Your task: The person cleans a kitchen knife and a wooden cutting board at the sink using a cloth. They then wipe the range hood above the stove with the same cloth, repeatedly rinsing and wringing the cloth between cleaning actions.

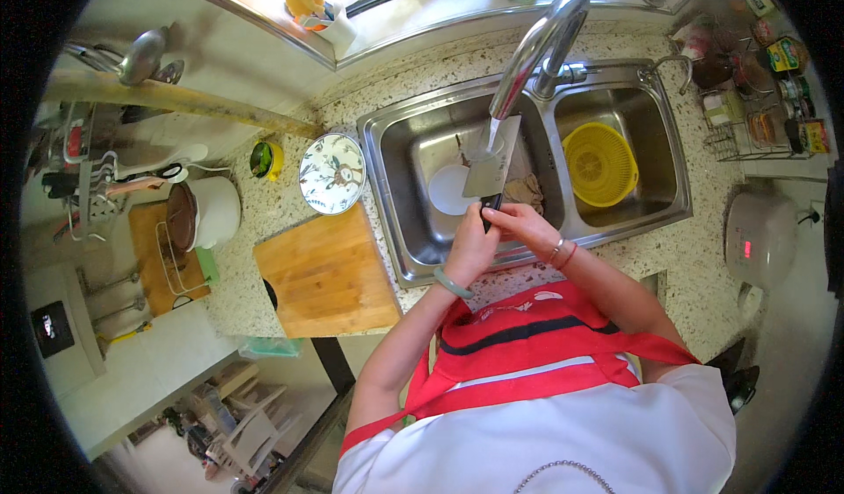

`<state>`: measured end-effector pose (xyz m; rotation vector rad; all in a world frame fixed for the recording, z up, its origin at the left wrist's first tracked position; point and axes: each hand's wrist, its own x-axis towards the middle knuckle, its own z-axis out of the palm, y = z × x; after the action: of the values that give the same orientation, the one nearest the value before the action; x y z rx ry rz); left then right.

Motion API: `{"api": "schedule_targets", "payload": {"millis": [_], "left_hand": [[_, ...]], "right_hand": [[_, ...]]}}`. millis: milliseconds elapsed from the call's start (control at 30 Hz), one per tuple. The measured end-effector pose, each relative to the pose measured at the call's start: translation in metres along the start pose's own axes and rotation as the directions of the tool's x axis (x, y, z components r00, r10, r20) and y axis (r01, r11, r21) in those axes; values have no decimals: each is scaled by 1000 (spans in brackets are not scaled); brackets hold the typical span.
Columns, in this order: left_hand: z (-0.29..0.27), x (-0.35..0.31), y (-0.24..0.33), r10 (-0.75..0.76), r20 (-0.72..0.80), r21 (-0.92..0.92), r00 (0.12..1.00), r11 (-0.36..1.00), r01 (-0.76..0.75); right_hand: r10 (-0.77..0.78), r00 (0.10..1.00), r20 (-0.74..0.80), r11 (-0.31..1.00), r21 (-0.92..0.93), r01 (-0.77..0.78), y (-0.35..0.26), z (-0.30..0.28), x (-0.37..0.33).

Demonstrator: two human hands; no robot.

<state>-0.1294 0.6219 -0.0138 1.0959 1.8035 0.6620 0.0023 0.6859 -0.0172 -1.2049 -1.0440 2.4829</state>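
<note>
A kitchen knife with a broad metal blade (488,177) and a black handle (491,209) is held over the left sink basin (409,221), its blade pointing away from me. My left hand (471,250) is closed on the handle from the left. From the right, my right hand (524,228) also closes on the handle, its fingertips pressed against it. Water runs from the curved chrome faucet (519,63) onto the blade. Beneath the knife lie a white round dish (449,189) and a crumpled brownish cloth-like thing (525,192), partly hidden.
A yellow strainer basket (600,164) sits in the right basin. Left of the sink are a wooden cutting board (330,279), a patterned plate (332,174) and a yellow cup (266,160). A jar rack (765,129) and a whitish appliance (761,239) stand at the right.
</note>
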Motion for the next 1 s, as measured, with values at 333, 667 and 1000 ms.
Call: {"api": "schedule_targets", "payload": {"millis": [333, 667, 1000], "left_hand": [[-34, -84, 33, 179, 186, -184, 966, 972, -144], [-69, -123, -47, 84, 211, -406, 974, 914, 9], [-148, -152, -163, 164, 58, -285, 985, 948, -141]], "right_hand": [[-106, 973, -206, 764, -643, -54, -31, -34, -2], [-548, 817, 176, -101, -984, 144, -51, 29, -83], [-687, 711, -152, -88, -953, -289, -1, 86, -81]]}}
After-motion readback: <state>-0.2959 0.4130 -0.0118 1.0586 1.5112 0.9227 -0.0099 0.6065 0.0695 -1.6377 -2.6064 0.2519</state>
